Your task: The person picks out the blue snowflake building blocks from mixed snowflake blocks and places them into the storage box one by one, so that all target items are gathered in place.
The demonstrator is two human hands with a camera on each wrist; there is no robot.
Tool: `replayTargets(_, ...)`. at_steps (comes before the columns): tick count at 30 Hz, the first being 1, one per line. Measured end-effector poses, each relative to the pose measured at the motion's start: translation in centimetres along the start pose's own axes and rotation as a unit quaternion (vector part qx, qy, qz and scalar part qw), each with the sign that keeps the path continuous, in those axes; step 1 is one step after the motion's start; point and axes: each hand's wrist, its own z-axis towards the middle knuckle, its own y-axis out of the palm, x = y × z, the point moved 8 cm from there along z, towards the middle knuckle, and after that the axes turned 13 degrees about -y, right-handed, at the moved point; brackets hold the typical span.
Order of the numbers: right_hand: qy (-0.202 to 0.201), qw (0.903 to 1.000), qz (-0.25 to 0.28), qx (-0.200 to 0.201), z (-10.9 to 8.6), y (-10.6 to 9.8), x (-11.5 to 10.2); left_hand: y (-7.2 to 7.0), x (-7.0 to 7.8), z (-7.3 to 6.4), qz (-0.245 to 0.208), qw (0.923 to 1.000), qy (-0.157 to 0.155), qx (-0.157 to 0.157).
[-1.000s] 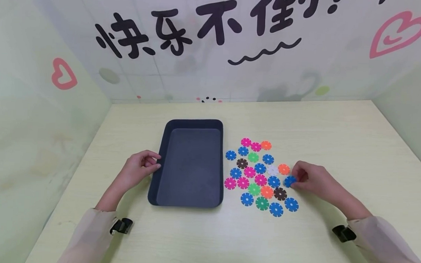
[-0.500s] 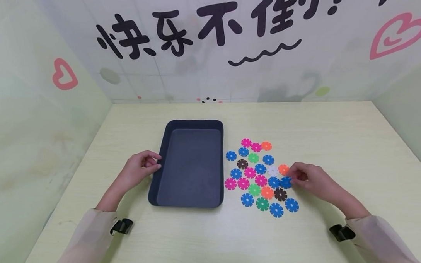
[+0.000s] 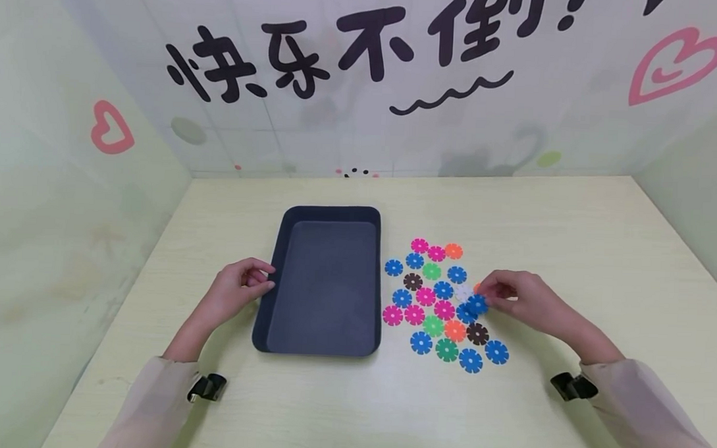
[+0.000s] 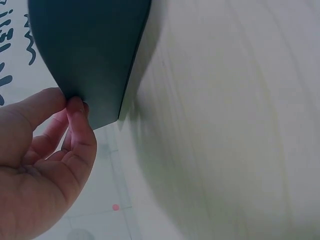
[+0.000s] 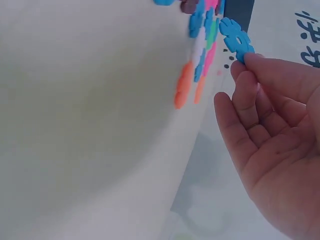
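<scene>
The thumb and index finger of the right hand [image 3: 522, 294] are closing together on the edge of a blue snowflake disc [image 5: 237, 38], while the other fingers are bending loosely and gripping nothing. The disc is sitting tilted in that pinch, raised off the table and, in the head view, overlapping a blue disc [image 3: 465, 313] lying under it. An orange disc [image 3: 477, 288] is lying partly hidden behind the fingertips, and a white disc [image 3: 463, 293] is lying just left of it.

The thumb and fingertips of the left hand [image 3: 238, 287] are pinching the left rim of a dark rectangular tray [image 3: 326, 289], with almost no gap between them beyond the rim; the remaining fingers are curving inward. The tray is resting flat to the left of the loose discs, its long sides running from near to far.

Between tray and right hand, pink, blue, green, orange and brown discs are spreading over the table [image 3: 328, 414], a dark green disc [image 3: 447, 350] lying toward the near side. Pale sleeves [image 3: 151, 401] are covering both forearms, and black devices [image 3: 210, 387] are showing at the wrists. On the far wall [image 3: 338, 137], black Chinese characters [image 3: 373, 43] are standing above a wavy line [image 3: 452, 94].
</scene>
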Motion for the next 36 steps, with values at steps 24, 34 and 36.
replayTargets(24, -0.068, 0.9962, 0.054, -0.005, 7.4, 1.7, -4.8, 0.1, 0.1, -0.2, -0.006, 1.0000, -0.001, 0.000)
replayTargets(34, -0.068, 0.9924, 0.099, -0.025, 10.7, 3.4, -6.4, 0.0, 0.0, -0.2, -0.008, 1.0000, -0.004, 0.000)
replayTargets(36, -0.069, 0.9918, 0.102, -0.031, 11.5, 4.0, -6.8, 0.0, 0.0, -0.1, -0.008, 1.0000, -0.004, 0.001)
